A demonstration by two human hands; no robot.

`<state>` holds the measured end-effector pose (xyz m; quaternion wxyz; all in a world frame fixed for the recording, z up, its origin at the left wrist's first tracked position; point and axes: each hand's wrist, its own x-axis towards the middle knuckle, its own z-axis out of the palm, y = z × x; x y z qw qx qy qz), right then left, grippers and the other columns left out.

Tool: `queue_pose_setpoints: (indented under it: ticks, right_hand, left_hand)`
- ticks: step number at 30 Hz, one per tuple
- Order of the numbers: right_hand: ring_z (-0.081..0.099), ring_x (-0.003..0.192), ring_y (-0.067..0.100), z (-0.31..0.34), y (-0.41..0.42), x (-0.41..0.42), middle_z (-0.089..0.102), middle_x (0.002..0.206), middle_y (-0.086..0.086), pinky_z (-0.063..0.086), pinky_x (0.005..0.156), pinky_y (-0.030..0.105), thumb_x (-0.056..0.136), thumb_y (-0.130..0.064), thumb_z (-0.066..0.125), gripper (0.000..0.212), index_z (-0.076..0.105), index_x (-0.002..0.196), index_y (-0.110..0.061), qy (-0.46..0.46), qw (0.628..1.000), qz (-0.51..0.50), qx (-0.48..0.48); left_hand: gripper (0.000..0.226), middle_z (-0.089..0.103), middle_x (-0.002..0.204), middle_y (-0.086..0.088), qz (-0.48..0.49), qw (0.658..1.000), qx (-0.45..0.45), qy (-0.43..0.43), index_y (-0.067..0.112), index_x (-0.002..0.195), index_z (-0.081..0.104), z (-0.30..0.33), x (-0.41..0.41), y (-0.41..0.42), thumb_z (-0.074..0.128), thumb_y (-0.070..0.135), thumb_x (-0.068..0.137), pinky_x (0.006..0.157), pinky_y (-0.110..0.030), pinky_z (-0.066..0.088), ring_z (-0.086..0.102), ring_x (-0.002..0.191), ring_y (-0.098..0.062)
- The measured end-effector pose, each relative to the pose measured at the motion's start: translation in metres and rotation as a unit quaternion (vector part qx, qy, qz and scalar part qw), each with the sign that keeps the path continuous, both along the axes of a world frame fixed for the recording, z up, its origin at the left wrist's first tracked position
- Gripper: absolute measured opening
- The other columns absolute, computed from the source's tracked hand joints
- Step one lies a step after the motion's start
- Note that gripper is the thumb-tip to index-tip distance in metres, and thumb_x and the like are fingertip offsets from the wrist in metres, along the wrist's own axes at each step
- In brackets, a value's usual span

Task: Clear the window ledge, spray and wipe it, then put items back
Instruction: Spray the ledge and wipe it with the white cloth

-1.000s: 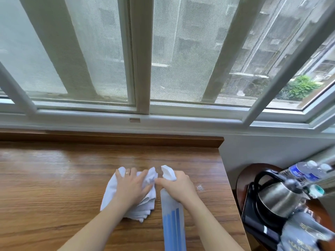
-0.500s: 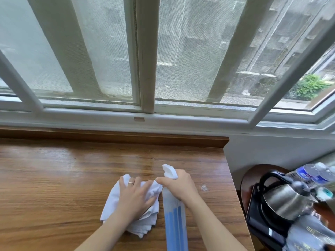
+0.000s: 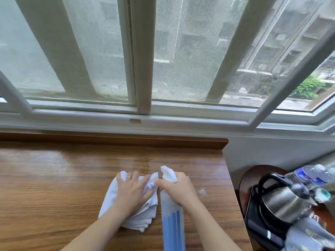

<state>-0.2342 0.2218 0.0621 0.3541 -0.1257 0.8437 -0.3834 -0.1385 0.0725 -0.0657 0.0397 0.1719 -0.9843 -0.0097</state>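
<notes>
The wooden window ledge [image 3: 54, 178] runs under the window, with a wet sheen near its back. On it lies a crumpled white cloth [image 3: 112, 196], and my left hand [image 3: 132, 191] presses flat on top of it with spread fingers. Just to the right, my right hand [image 3: 179, 189] grips the neck of a clear spray bottle [image 3: 173, 225] with blue stripes and a white nozzle [image 3: 168, 173]. The nozzle points away from me toward the window. A small patch of white foam [image 3: 202, 191] sits on the wood right of the bottle.
The ledge ends at a right edge [image 3: 233, 196]. Beyond it, lower down, a round dark table [image 3: 244, 182] holds a steel kettle [image 3: 284, 203] on a black base, water bottles [image 3: 308, 174] and a packet. The window frame [image 3: 143, 113] rises behind the ledge.
Both hands, the cloth and the bottle stay together at the same spot on the ledge. The view has shifted slightly left and tilted.
</notes>
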Motion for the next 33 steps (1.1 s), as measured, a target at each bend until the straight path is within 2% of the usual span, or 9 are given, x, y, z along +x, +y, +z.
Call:
queue_pose_setpoints:
  ticks: [4,11,16,19,21,25,28,30,33]
  right_hand:
    - [0.053,0.064,0.007,0.002,-0.001,-0.002,0.071,0.077,0.000,0.039,0.060,0.028,0.069,-0.054,0.066,0.037,0.068,0.077,-0.018,0.000,1.000,0.010,0.000]
    - [0.041,0.054,0.004,0.002,-0.006,-0.002,0.047,0.054,-0.011,0.032,0.054,0.025,0.077,-0.045,0.068,0.035,0.047,0.061,-0.022,0.025,0.999,0.027,-0.001]
    - [0.045,0.057,0.002,0.006,-0.006,-0.007,0.051,0.058,-0.011,0.035,0.057,0.024,0.078,-0.044,0.071,0.032,0.052,0.058,-0.026,0.020,1.000,0.008,-0.015]
    - [0.047,0.059,0.002,0.009,-0.007,-0.011,0.055,0.060,-0.012,0.036,0.057,0.022,0.077,-0.045,0.072,0.027,0.057,0.062,-0.029,0.018,1.000,0.000,-0.018]
    - [0.051,0.063,0.004,0.009,-0.008,-0.013,0.059,0.064,-0.012,0.039,0.060,0.024,0.074,-0.048,0.074,0.024,0.062,0.067,-0.029,0.011,1.000,-0.002,-0.019]
    - [0.060,0.075,0.010,0.009,-0.011,-0.016,0.070,0.081,-0.005,0.045,0.067,0.030,0.074,-0.047,0.074,0.026,0.070,0.083,-0.023,0.007,1.000,-0.014,-0.012]
    - [0.059,0.076,0.008,0.010,-0.013,-0.018,0.067,0.079,-0.011,0.044,0.066,0.027,0.076,-0.043,0.073,0.009,0.069,0.070,-0.037,-0.005,1.000,-0.015,-0.020]
    - [0.057,0.072,0.006,0.009,-0.014,-0.020,0.065,0.074,-0.012,0.042,0.064,0.025,0.076,-0.043,0.072,0.015,0.066,0.062,-0.042,-0.004,1.000,-0.006,-0.028]
    - [0.054,0.066,0.005,0.004,-0.016,-0.023,0.063,0.071,-0.011,0.041,0.062,0.025,0.076,-0.044,0.072,0.014,0.068,0.069,-0.032,-0.007,1.000,-0.005,-0.026]
  left_hand:
    - [0.054,0.060,0.086,-0.009,0.019,1.000,-0.005,0.005,0.030,0.111,0.066,0.001,-0.032,-0.018,0.028,0.063,0.091,0.083,-0.062,0.035,0.060,0.082,-0.034]
    - [0.058,0.057,0.082,-0.016,0.047,0.998,-0.011,-0.042,0.025,0.102,0.069,0.005,-0.081,-0.045,0.037,0.065,0.078,0.074,-0.063,0.040,0.057,0.077,-0.037]
    - [0.066,0.055,0.123,-0.010,0.097,0.989,0.029,-0.109,0.038,0.134,0.048,0.014,-0.085,-0.039,0.024,0.072,0.084,0.096,-0.075,0.022,0.049,0.116,-0.038]
    - [0.076,0.050,0.129,-0.004,0.110,0.986,0.072,-0.099,0.042,0.139,0.041,0.017,-0.071,-0.030,0.017,0.076,0.076,0.099,-0.075,0.017,0.046,0.122,-0.033]
    - [0.077,0.053,0.127,-0.004,0.092,0.988,0.077,-0.093,0.041,0.137,0.045,0.016,-0.059,-0.023,0.018,0.076,0.074,0.099,-0.072,0.021,0.049,0.120,-0.032]
    - [0.058,0.063,0.100,-0.005,0.059,0.997,0.046,-0.029,0.035,0.118,0.062,0.011,-0.029,-0.005,0.046,0.066,0.072,0.084,-0.065,0.037,0.063,0.092,-0.032]
    - [0.052,0.063,0.099,-0.003,0.044,0.999,0.032,0.000,0.036,0.117,0.061,0.003,-0.016,0.003,0.047,0.062,0.073,0.084,-0.060,0.036,0.061,0.093,-0.030]
    - [0.050,0.062,0.097,-0.004,0.038,0.999,0.024,0.018,0.034,0.116,0.059,-0.001,-0.019,0.000,0.046,0.061,0.076,0.083,-0.059,0.036,0.060,0.090,-0.031]
    - [0.049,0.060,0.092,-0.006,0.036,0.998,0.007,0.042,0.032,0.114,0.056,-0.006,-0.029,-0.005,0.046,0.064,0.078,0.080,-0.057,0.037,0.058,0.085,-0.033]
